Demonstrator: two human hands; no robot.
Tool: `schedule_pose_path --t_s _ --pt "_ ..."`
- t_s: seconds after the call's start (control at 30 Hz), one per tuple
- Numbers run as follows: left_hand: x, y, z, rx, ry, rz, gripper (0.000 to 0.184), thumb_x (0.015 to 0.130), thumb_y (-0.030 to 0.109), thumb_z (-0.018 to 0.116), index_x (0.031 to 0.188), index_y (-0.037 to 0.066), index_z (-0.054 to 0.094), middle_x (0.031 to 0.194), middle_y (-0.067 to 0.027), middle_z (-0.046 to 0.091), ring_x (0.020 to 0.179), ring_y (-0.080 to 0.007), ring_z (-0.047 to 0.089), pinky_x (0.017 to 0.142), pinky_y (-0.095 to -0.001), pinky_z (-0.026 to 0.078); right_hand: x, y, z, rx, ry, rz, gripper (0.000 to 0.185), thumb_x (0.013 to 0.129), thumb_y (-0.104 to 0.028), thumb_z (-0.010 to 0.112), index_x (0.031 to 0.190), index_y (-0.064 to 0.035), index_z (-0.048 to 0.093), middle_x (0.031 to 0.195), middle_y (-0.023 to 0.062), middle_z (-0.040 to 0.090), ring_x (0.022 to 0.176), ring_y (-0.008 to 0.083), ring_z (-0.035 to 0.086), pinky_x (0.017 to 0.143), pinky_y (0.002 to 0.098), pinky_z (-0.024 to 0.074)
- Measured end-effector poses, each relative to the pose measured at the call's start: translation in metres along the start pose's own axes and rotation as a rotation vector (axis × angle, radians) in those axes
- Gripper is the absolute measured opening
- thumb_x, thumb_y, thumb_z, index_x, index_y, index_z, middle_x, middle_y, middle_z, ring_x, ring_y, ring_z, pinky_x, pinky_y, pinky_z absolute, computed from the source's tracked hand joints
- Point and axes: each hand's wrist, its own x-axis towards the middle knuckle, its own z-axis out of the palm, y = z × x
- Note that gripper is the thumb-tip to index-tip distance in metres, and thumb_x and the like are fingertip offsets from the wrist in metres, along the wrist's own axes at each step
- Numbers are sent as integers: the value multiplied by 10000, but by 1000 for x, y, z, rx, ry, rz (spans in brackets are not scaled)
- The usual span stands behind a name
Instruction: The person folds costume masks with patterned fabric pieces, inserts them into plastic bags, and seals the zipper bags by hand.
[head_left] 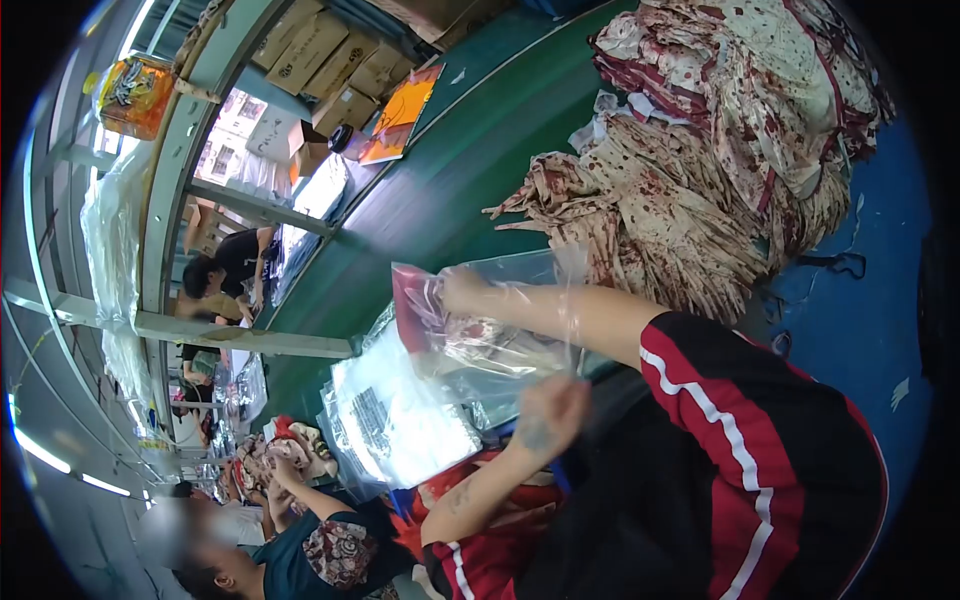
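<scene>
A clear plastic bag (530,350) with folded cream and dark red cloth (408,310) inside is in front of me. My right hand (465,292) reaches into the bag; its fingers are closed at the cloth and partly veiled by the plastic. My left hand (555,412) is curled closed beside the bag's near edge, slightly blurred; whether it pinches the film I cannot make out. Under the bag lies a stack of flat clear bags (375,415) with printed text. Below the stack shows red patterned cloth (520,510).
Red-spattered cream garments (690,200) are heaped at the upper right on a green belt (440,170). An orange sheet (405,110) and a lidded cup (345,140) are on the far side. A co-worker (300,550) handles cloth at lower left. A metal frame (250,340) crosses the left.
</scene>
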Motion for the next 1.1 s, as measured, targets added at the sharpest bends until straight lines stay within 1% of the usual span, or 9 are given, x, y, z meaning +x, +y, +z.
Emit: schedule_pose_path --t_s 0.07,0.2,0.3,0.43,0.53,0.57,0.63,0.8,1.1 --pt "18 11 5 91 -464 -313 161 910 59 630 776 -26 601 693 -121 675 613 -145 666 582 -261 504 -7 -12 0 99 -101 29 392 797 -320 707 1045 -17 687 1019 194 698 879 318 690 789 421 532" --pt "30 -7 -16 168 -441 -49 130 884 48 651 780 -21 616 698 -96 670 630 -149 665 571 -252 495 -24 -17 -26 194 -233 -39 430 808 -322 694 1098 -8 647 1064 201 685 930 328 679 805 416 526" --pt "45 1 -45 246 -4 189 137 853 39 669 752 -17 597 721 -91 662 662 -174 666 582 -268 496 -42 -5 -38 67 -138 -295 444 838 -306 667 1156 -2 605 1070 192 685 985 329 666 831 403 517" --pt "100 -17 -79 478 292 304 113 853 73 680 859 -27 626 853 -141 688 827 -234 687 732 -318 526 -67 10 -52 936 -406 44 482 876 -268 634 1261 1 523 1162 188 655 1109 316 623 927 412 484" --pt "138 -66 -89 462 267 364 246 865 140 692 1031 -33 635 999 -176 685 966 -278 667 863 -367 506 -120 -15 -79 -292 -52 -356 524 912 -299 597 1333 -13 471 1325 187 551 1248 329 518 1028 467 409" --pt "145 -88 -90 419 209 283 291 859 164 705 1070 -22 630 1024 -185 678 983 -308 657 868 -376 501 -126 -8 -69 -298 -50 -354 524 912 -299 597 1333 -13 471 1325 187 551 1248 329 518 1028 467 409" --pt "161 -104 -84 328 74 128 386 845 212 732 1148 0 621 1073 -202 662 1018 -366 636 877 -395 493 -135 4 -55 -172 95 -807 556 904 -345 589 1352 -36 475 1427 195 437 1307 382 434 1060 529 359" --pt "195 -79 -48 375 -248 361 485 842 273 747 1213 1 593 1104 -186 670 1004 -335 645 879 -384 498 -147 3 -55 -184 -138 -528 586 870 -360 603 1367 -77 477 1434 201 413 1293 430 409 1038 542 357" --pt "231 -111 -25 154 -659 -95 523 834 299 790 1214 3 585 895 -67 634 812 -101 562 708 -272 459 -134 -4 -45 76 -123 -536 491 793 -326 685 1205 -74 595 1203 168 609 1129 340 577 976 451 437"
